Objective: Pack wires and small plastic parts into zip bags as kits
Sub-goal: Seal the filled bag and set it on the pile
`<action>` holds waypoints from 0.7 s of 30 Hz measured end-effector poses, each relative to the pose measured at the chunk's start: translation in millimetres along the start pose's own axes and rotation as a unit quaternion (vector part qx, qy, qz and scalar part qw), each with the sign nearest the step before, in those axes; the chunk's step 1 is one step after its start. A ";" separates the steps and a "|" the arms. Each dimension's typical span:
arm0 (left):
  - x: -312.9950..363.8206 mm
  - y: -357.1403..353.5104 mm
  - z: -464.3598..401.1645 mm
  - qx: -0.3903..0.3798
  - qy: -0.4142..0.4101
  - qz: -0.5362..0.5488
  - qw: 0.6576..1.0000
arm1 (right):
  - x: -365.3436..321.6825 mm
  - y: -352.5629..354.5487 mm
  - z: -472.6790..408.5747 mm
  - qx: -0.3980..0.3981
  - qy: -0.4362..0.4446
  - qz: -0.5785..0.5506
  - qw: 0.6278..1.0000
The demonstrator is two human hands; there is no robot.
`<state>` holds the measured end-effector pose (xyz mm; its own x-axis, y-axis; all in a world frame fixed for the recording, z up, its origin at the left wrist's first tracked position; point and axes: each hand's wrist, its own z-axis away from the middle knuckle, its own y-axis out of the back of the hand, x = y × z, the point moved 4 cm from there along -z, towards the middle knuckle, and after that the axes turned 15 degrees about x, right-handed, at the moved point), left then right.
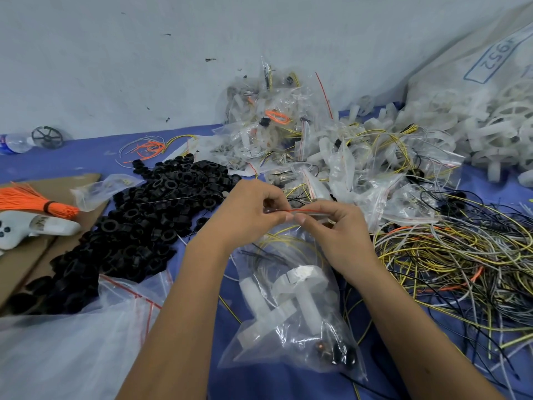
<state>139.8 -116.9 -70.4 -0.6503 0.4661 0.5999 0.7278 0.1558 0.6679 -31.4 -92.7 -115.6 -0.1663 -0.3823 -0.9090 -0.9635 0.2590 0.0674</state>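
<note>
A clear zip bag (291,319) hangs in front of the person over the blue table (202,368), its red-lined top edge pinched between thumb and fingers of both hands: the left hand (253,212) grips the left end, the right hand (331,226) the right, their thumbs nearly touching at the middle. Inside the bag sit white plastic parts (288,298), looped yellow and black wires, and at the bottom some dark round pieces that are too blurred to name. Behind the table rises a pale grey wall (115,67). At the right lies a large white sack (476,82) spilling white plastic wheels, and below it a tangle of loose wires (461,269). A heap of filled bags (288,134) lies at the back, a pile of black rings (144,220) on the left. Smaller still are an orange wire bundle (31,202) on cardboard (28,261) and a water bottle (14,142).
</note>
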 end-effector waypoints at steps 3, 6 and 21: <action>-8.2 7.2 1.5 0.003 0.014 0.001 1.000 | 1.0 1.5 -1.0 0.018 -0.001 0.009 1.000; -12.8 8.2 2.8 0.000 0.022 -0.006 1.000 | 1.3 -0.1 -0.3 0.017 0.008 0.036 0.999; -18.3 16.5 4.0 0.010 0.021 -0.026 0.999 | -9.5 2.7 1.0 0.047 0.175 0.180 0.967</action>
<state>164.6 -119.4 -72.0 -0.6952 0.4204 0.5830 0.6971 0.1967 0.6894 -32.2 -87.5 -107.2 -0.5638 -0.5244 -0.6380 -0.8096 0.5037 0.3015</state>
